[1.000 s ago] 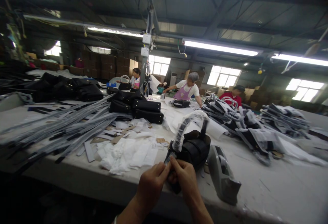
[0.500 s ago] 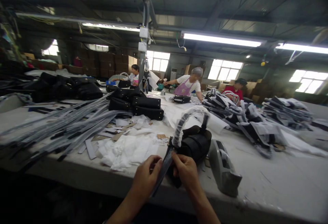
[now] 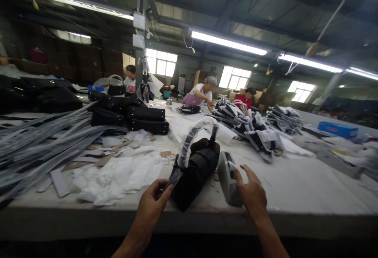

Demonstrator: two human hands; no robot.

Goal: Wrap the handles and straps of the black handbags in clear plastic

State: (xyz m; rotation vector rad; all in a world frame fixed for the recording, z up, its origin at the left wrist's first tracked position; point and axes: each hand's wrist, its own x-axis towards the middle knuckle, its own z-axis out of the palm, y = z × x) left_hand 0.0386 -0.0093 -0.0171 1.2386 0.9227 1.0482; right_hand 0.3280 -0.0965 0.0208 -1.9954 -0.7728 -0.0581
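A black handbag (image 3: 196, 167) with a foam-wrapped handle (image 3: 193, 134) stands near the front edge of the long white table (image 3: 298, 187). My left hand (image 3: 152, 206) is closed in a pinch on a wrapped strap (image 3: 174, 177) at the bag's left end. My right hand (image 3: 251, 189) hovers with fingers spread, its fingertips at the grey tape dispenser (image 3: 227, 177) just right of the bag. It holds nothing.
White wrapping paper (image 3: 118, 175) and grey wrapped straps (image 3: 38, 147) lie to the left. Stacked black bags (image 3: 138, 118) sit behind. Piles of wrapped parts (image 3: 251, 126) cover the right. Other people work at the far end (image 3: 201, 92). A blue box (image 3: 338, 129) lies far right.
My right hand let go of the strap and moved right to the tape dispenser. My left hand keeps the strap. The view swung right and down.
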